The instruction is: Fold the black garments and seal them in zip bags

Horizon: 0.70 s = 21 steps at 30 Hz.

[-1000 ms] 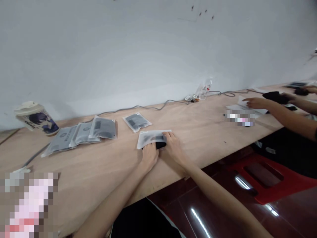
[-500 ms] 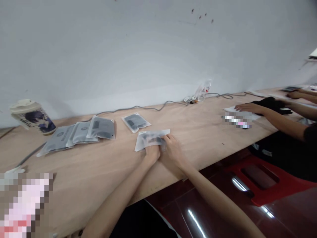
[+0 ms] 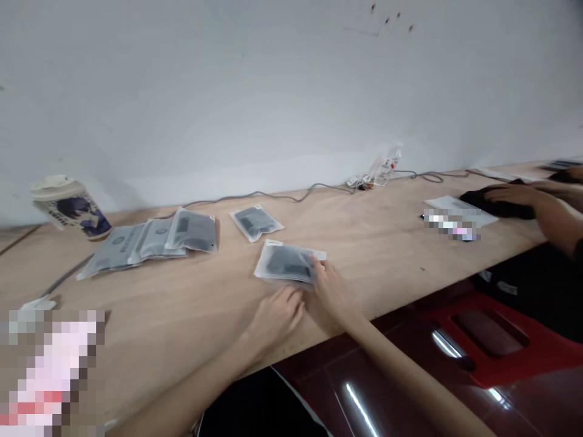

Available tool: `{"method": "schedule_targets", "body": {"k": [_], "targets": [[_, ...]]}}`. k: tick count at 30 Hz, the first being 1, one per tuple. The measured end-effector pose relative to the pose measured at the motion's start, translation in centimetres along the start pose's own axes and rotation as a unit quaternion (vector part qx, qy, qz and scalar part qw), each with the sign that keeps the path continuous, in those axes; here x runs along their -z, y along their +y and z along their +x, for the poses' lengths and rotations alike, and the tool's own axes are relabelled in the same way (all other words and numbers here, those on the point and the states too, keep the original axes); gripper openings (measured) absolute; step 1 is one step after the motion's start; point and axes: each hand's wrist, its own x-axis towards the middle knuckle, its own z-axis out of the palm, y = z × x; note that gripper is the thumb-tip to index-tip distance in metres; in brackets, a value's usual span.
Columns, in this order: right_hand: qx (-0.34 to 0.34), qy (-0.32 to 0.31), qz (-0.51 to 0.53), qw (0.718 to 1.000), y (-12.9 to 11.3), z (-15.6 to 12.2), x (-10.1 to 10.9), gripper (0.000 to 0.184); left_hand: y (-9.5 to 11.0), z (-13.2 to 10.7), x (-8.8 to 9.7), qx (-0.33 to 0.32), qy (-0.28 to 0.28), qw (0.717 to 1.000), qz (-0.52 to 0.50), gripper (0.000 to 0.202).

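A frosted plastic zip bag (image 3: 286,262) with a dark, flat folded item inside lies on the table in front of me. My right hand (image 3: 333,290) grips its right edge, thumb and fingers at the corner. Just below the bag's near edge rests my left hand (image 3: 279,311), out of the bag, with loosely bent fingers and nothing in them. Behind the bag lies a similar filled bag (image 3: 255,223). To the left, several more filled bags (image 3: 194,230) overlap in a row.
A printed coffee cup (image 3: 75,206) stands at the back left. A grey cable (image 3: 255,195) runs along the wall to a clear plastic packet (image 3: 382,167). On the right, another person's hands (image 3: 514,195) touch black fabric (image 3: 496,202) beside a white sheet. A red stool (image 3: 492,340) is below.
My left hand has come out of the bag toward me. The dark item now lies flatter inside. The neighbour's hands have moved right, off the white sheet. The view has shifted slightly.
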Motion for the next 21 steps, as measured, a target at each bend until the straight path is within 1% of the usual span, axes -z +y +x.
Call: {"method": "schedule_targets", "body": {"k": [1,2,3,4,5,6,8,9,11,13,15,16,18,19,21], "targets": [[-0.007,0.002,-0.021,1.0,-0.5,-0.6,0.2,0.054,-0.6,-0.6,0.7,0.065,0.008,0.998,0.0,0.031],[-0.008,0.006,-0.042,0.999,-1.0,-1.2,0.4,0.055,-1.5,-0.9,1.5,0.144,0.024,0.989,-0.004,0.031],[0.0,0.012,-0.06,0.998,-1.5,-1.7,0.5,0.055,-2.6,-1.0,2.2,0.223,0.045,0.974,-0.015,0.032],[0.021,0.019,-0.072,0.997,-1.8,-2.1,0.6,0.053,-3.7,-0.9,2.9,0.287,0.065,0.955,-0.035,0.034],[0.053,0.023,-0.077,0.995,-2.0,-2.4,0.6,0.05,-4.8,-0.6,3.4,0.332,0.074,0.938,-0.06,0.035],[0.091,0.022,-0.076,0.993,-2.2,-2.6,0.5,0.046,-5.8,-0.2,3.7,0.356,0.074,0.928,-0.084,0.035],[0.157,0.003,-0.059,0.986,-2.3,-2.6,0.3,0.043,-7.2,0.8,3.8,0.373,0.067,0.914,-0.144,0.029],[0.176,-0.012,-0.048,0.983,-2.3,-2.6,0.2,0.044,-7.6,1.4,3.7,0.379,0.065,0.904,-0.185,0.025],[0.184,-0.035,-0.033,0.982,-2.4,-2.5,0.4,0.05,-8.1,2.5,3.2,0.398,0.068,0.874,-0.273,0.016],[0.182,-0.042,-0.026,0.982,-2.6,-2.4,1.2,0.051,-8.3,3.6,3.0,0.412,0.07,0.842,-0.341,0.011],[0.192,-0.058,-0.005,0.98,-2.9,-2.0,2.5,0.044,-8.5,4.8,2.9,0.405,0.062,0.831,-0.376,0.008],[0.196,-0.07,0.017,0.978,-3.0,-1.4,3.3,0.041,-8.5,5.3,3.0,0.401,0.057,0.825,-0.394,0.008],[0.194,-0.087,0.075,0.974,-2.9,0.7,4.4,0.042,-8.6,6.3,3.2,0.39,0.052,0.816,-0.422,0.013],[0.184,-0.075,0.102,0.975,-2.7,2.2,4.7,0.043,-8.5,6.7,3.3,0.385,0.051,0.814,-0.432,0.017],[0.165,-0.022,0.137,0.976,-2.1,5.7,4.5,0.041,-8.3,7.2,3.6,0.375,0.055,0.814,-0.441,0.025]]}}
